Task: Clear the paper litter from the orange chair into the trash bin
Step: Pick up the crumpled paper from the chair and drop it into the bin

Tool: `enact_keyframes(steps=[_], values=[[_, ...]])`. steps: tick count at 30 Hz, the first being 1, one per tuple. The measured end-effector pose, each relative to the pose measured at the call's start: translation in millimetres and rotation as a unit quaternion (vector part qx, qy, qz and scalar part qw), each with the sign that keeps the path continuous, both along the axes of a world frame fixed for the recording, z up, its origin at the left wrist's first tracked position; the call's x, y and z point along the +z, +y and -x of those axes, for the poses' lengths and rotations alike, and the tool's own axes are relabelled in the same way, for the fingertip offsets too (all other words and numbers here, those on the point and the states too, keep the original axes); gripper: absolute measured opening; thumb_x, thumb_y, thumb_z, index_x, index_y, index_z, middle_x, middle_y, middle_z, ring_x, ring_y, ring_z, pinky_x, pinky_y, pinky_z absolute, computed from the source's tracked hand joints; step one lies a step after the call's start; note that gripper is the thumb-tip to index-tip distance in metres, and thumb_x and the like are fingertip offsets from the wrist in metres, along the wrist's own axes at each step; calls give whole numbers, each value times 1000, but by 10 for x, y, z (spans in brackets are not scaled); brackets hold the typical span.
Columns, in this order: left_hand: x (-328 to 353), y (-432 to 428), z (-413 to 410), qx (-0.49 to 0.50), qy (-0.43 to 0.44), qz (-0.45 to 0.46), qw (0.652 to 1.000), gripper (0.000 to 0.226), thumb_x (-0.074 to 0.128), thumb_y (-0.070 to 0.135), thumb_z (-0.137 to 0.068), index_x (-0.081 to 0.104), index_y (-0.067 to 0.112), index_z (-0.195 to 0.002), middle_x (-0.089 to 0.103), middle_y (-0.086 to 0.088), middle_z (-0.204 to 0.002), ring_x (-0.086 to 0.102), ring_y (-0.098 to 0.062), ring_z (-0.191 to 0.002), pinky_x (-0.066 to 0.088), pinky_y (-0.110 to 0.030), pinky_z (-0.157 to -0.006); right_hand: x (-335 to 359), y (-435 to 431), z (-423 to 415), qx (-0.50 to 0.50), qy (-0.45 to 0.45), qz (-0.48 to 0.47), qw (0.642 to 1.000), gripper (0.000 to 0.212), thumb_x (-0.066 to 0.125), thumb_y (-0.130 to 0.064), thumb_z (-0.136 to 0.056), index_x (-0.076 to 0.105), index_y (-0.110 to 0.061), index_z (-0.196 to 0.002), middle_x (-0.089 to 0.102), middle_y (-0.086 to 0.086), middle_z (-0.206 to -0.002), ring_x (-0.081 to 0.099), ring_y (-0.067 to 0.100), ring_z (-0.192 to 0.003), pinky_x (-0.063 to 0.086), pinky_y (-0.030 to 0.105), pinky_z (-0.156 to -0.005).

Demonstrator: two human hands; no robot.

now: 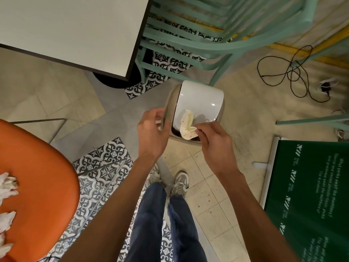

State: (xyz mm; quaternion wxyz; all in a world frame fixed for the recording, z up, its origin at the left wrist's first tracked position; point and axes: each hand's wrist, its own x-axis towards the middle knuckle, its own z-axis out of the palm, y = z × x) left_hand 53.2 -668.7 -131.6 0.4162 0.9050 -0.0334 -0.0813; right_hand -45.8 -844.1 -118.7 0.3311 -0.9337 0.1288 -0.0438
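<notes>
A beige trash bin (220,110) with a white swing lid (200,99) stands on the floor just ahead of my feet. My left hand (153,133) grips the bin's left rim. My right hand (213,140) pinches a cream paper piece with orange dots (187,125) over the dark gap at the lid's near edge. The orange chair (37,178) is at the lower left. Crumpled white paper (7,186) lies on its seat at the frame's left edge, with more white paper (6,220) below it.
A white table (71,29) with a dark edge fills the upper left. A teal slatted chair (188,35) stands behind the bin. A black cable (294,72) loops on the floor at upper right. A green sign board (311,195) leans at the right.
</notes>
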Motion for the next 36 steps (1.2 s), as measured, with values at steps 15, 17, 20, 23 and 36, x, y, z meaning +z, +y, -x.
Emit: enact_keyframes(steps=[15, 17, 20, 23, 36], values=[[-355, 45, -153, -72, 174, -63, 980, 71, 79, 35, -91, 47, 21, -153, 74, -5, -114, 59, -31, -124, 55, -41, -104, -92, 154, -342, 8, 214, 199, 956, 35, 57, 7, -95, 67, -2, -127, 65, 19, -113, 68, 42, -100, 57, 47, -75], [-364, 49, -143, -72, 174, -62, 980, 72, 80, 34, -91, 47, 21, -153, 74, -4, -113, 61, -30, -121, 56, -43, -104, -99, 189, -365, -8, 210, 208, 955, 35, 59, 10, -93, 67, 0, -126, 65, 20, -115, 70, 44, -98, 58, 48, -75], [-381, 75, -133, -73, 175, -58, 980, 76, 82, 35, -89, 46, 24, -154, 74, -3, -113, 64, -31, -116, 59, -47, -100, -125, 237, -353, -21, 181, 208, 961, 42, 66, 11, -88, 66, -1, -128, 66, 18, -120, 71, 44, -98, 60, 49, -70], [-382, 116, -110, -69, 172, -42, 982, 74, 84, 33, -87, 50, 23, -153, 75, -3, -117, 68, -27, -115, 58, -45, -102, -129, 315, -307, -17, 156, 190, 969, 34, 68, 1, -93, 67, -6, -127, 67, 14, -122, 71, 41, -100, 61, 47, -68], [403, 1094, 441, 44, 43, -36, 997, 47, 76, 25, -96, 63, 21, -141, 75, 2, -121, 69, -8, -106, 59, -29, -92, 259, 958, -12, 8, 104, 82, 991, 30, 63, -28, -105, 65, -20, -134, 71, 6, -129, 70, 28, -109, 63, 40, -84]])
